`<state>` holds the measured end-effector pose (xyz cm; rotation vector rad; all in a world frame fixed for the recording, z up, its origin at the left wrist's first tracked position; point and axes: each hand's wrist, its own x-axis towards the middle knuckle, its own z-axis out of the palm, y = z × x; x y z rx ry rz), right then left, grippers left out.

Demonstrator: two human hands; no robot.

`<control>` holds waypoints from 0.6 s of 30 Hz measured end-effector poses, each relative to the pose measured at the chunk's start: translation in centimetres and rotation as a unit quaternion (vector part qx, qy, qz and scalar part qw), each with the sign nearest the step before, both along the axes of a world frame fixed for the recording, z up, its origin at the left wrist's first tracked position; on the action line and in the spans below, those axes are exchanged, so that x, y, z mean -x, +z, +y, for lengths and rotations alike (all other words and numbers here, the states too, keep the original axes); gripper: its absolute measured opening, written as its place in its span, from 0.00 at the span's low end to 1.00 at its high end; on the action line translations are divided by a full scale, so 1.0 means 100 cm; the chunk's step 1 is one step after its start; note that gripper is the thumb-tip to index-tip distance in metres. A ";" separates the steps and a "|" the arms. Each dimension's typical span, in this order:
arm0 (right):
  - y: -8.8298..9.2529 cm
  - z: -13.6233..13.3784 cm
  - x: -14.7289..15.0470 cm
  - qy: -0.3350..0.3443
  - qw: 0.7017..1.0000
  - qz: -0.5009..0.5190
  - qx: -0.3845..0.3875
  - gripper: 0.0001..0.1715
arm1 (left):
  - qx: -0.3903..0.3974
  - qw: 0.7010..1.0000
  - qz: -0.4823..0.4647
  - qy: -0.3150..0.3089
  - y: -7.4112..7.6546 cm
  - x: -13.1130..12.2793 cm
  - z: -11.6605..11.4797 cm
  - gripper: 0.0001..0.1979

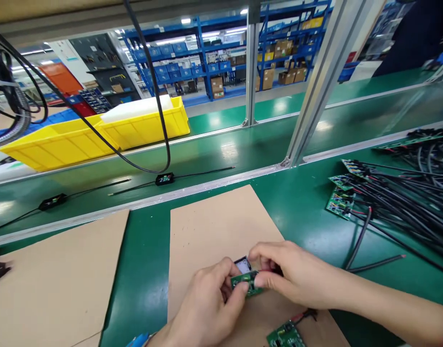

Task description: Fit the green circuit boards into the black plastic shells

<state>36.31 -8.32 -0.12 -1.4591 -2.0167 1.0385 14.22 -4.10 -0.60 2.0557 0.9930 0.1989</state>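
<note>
Over a sheet of brown cardboard (pixel 207 226), my left hand (pixel 207 303) pinches a small green circuit board (pixel 247 278) between thumb and fingers. My right hand (pixel 282 270) is closed on the right end of the same board, its thumb on the board's face. Just behind the board, between the hands, shows a small dark-edged case (pixel 243 264) with a pale inside; my fingers partly hide how it is held. Below my right hand lies a second circuit board (pixel 287 336) with red and black wires, cut off by the lower frame edge.
Several boards with black cables (pixel 405 193) are heaped at the right. Another cardboard sheet (pixel 62 274) lies left. Beyond the metal rail, two small black cased units (pixel 164 179) with cables lie on the green surface. Yellow bins (pixel 142 127), a metal post (pixel 315 82) and a hanging cable (pixel 154 86) stand ahead.
</note>
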 end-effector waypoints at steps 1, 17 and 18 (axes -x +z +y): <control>0.000 0.001 0.002 -0.009 1.000 -0.008 0.002 0.05 | -0.010 1.000 0.015 0.014 0.000 -0.001 -0.001 0.07; -0.003 0.041 0.023 0.215 0.931 -0.236 -0.177 0.06 | -0.006 0.999 0.023 0.037 -0.016 0.028 0.006 0.24; -0.006 0.043 0.021 0.224 0.933 -0.230 -0.162 0.07 | -0.041 0.998 0.038 0.026 -0.020 0.028 0.005 0.27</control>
